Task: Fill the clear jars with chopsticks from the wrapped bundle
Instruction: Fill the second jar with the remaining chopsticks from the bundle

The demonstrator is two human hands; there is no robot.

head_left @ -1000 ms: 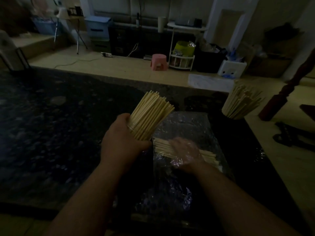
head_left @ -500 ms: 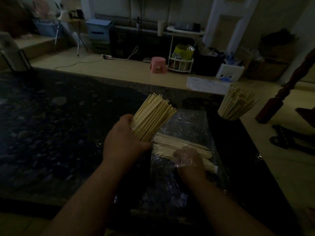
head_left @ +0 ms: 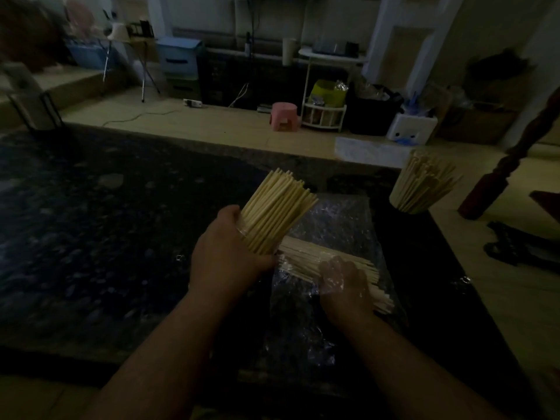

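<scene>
Left hand [head_left: 225, 262] grips a tilted jar [head_left: 266, 228] packed with chopsticks, angled for loading; right hand [head_left: 345, 283], under wrap [head_left: 327, 225], presses on the bundle [head_left: 303, 256], grip unclear. Full jar [head_left: 418, 186] sits far right on table [head_left: 91, 237].

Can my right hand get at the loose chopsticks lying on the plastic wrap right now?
Probably yes: the right hand already rests on the flat pale wooden chopsticks lying on the crinkled clear plastic wrap, nothing over them.
</scene>
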